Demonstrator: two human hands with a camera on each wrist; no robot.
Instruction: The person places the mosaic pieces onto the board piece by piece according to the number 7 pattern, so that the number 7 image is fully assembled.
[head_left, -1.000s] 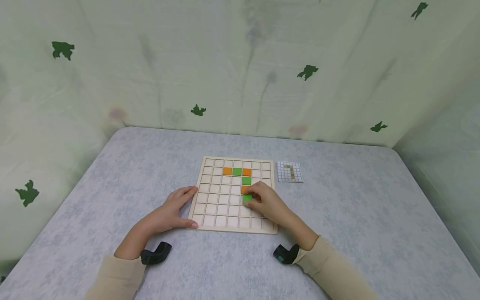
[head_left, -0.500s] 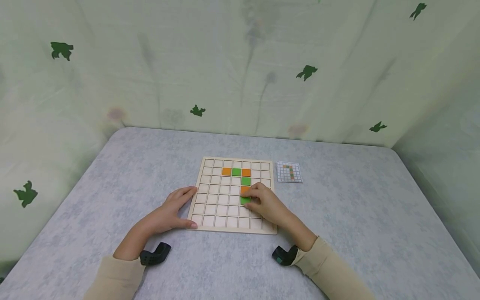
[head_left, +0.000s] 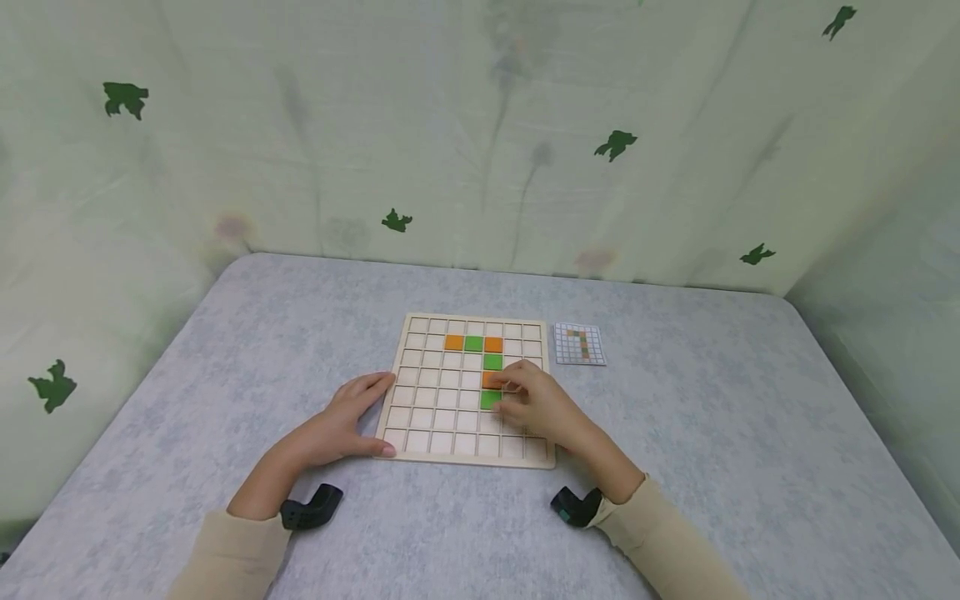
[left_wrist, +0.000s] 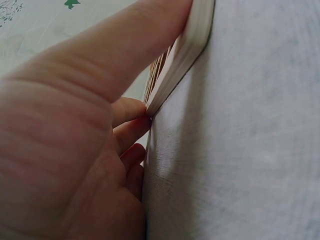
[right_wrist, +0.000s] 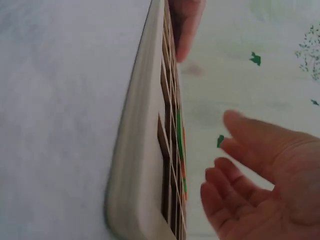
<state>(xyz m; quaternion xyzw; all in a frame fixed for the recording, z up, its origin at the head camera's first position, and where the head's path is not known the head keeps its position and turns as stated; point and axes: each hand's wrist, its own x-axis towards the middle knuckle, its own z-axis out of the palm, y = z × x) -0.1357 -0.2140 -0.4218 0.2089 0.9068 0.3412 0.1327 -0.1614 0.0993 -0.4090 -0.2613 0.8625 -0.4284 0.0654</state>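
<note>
A square wooden grid board lies on the table, several orange and green tiles set in its cells. The tiles form a row near the top that bends down a column, ending at a green tile. My right hand is over the right half of the board, thumb and fingers apart beside that tile and partly over the orange tile above it. In the right wrist view nothing sits between its fingers. My left hand rests against the board's left edge, thumb at the near corner, fingers extended along the side.
A small card printed with a grid and coloured squares lies right of the board. The grey-blue table runs back to a pale curtain with green leaf-like shapes. Each wrist wears a black device.
My right thumb and fingers have parted from the lowest green tile and drawn slightly back to the right; the tile shows flat in its cell. My left hand has stayed in place.
</note>
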